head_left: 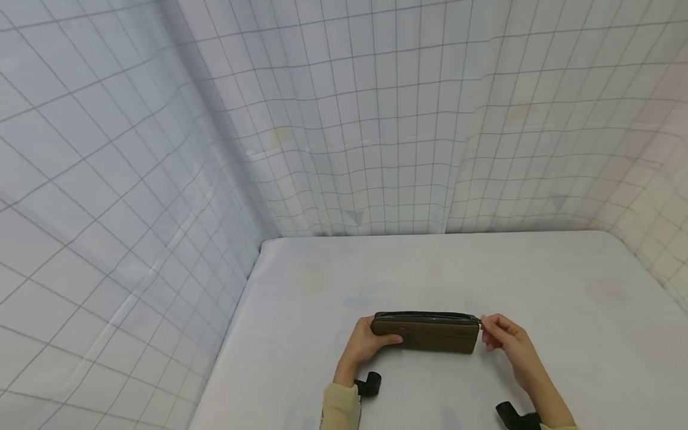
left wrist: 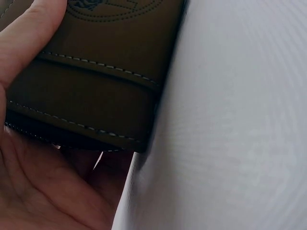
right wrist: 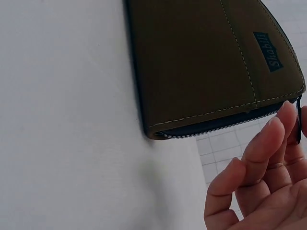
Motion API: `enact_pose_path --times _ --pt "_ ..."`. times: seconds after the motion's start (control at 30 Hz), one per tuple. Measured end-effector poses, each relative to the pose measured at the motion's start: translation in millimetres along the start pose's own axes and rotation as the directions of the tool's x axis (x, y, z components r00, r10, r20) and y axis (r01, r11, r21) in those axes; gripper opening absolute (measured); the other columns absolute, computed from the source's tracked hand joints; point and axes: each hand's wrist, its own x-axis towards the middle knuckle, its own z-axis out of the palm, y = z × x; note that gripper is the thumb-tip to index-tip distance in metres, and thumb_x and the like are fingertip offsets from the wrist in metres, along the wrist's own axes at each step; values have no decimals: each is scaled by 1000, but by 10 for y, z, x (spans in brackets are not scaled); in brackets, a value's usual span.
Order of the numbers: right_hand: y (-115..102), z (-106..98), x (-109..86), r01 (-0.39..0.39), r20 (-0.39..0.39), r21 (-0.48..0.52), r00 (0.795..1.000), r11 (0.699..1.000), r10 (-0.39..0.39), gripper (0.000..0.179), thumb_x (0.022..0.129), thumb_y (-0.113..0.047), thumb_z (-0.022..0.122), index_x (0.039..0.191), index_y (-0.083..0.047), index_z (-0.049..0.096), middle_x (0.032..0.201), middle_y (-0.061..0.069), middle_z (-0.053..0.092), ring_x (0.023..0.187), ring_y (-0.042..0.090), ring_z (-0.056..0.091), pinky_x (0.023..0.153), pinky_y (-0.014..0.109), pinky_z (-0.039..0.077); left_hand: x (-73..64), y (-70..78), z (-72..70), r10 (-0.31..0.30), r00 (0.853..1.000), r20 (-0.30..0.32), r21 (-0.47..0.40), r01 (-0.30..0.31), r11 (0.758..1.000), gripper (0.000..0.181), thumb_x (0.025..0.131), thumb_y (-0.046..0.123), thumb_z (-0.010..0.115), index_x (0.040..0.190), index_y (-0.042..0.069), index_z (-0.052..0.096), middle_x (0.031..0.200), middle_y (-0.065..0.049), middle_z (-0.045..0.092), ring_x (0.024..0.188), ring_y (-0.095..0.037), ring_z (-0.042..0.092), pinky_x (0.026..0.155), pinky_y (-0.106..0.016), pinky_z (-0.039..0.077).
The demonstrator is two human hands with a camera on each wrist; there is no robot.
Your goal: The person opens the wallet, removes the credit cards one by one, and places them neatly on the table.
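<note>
A long brown zip wallet [head_left: 438,336] stands on its long edge on the white table, its zipper running along the top. My left hand [head_left: 367,343] grips the wallet's left end, thumb across the front face and the other fingers behind. At the upper right corner, my right hand [head_left: 505,341] pinches the dark zipper pull [right wrist: 299,122] between thumb and fingers. Stitching and a dark "Shabili" label [right wrist: 268,51] show on the wallet in the right wrist view. An embossed stitched pattern [left wrist: 112,7] appears beside my left thumb in the left wrist view.
The white tabletop [head_left: 322,275] reaches back to a grid-patterned curtain [head_left: 376,149], which also hangs along the left and right sides. Black wrist mounts [head_left: 369,384] sit on both forearms, close above the table.
</note>
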Motion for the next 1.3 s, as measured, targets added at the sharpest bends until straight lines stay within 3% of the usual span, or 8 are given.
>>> enact_pose_path --times 0.13,0.27,0.53,0.87,1.3 --pt "77 -21 -1 37 56 74 998 997 -41 43 96 -34 51 92 9 51 68 -4 53 60 12 51 61 29 46 9 -4 2 3 1000 -10 1 -3 1000 24 73 19 79 93 9 69 85 -1 69 69 -5 56 68 -24 47" --pt "138 -16 -30 47 39 57 998 997 -49 49 96 -36 49 93 13 47 67 -3 52 60 12 50 60 29 45 4 -8 4 2 1000 -11 -1 -2 1000 23 73 19 79 92 8 69 85 -2 69 68 -5 56 67 -24 47" --pt "236 -21 -72 -68 -57 23 996 997 69 45 92 -38 55 90 7 53 65 -5 53 56 6 48 53 23 44 -3 -36 11 6 1000 8 -17 -6 1000 25 74 18 79 94 9 69 86 -3 69 72 -5 59 70 -24 49" --pt "262 -71 -29 -120 -74 -154 991 981 109 49 87 -46 60 95 2 62 59 -7 51 53 5 47 50 23 42 5 -21 0 4 1000 -13 19 -4 1000 25 73 22 79 92 9 69 84 0 68 70 -5 56 68 -24 47" --pt "214 -131 -45 -129 -18 -358 991 925 131 45 86 -48 60 90 -3 66 58 -2 52 48 9 45 48 25 36 -1 -23 5 -7 1000 -13 20 7 1000 25 74 22 79 93 10 69 85 1 68 70 -5 56 69 -24 47"
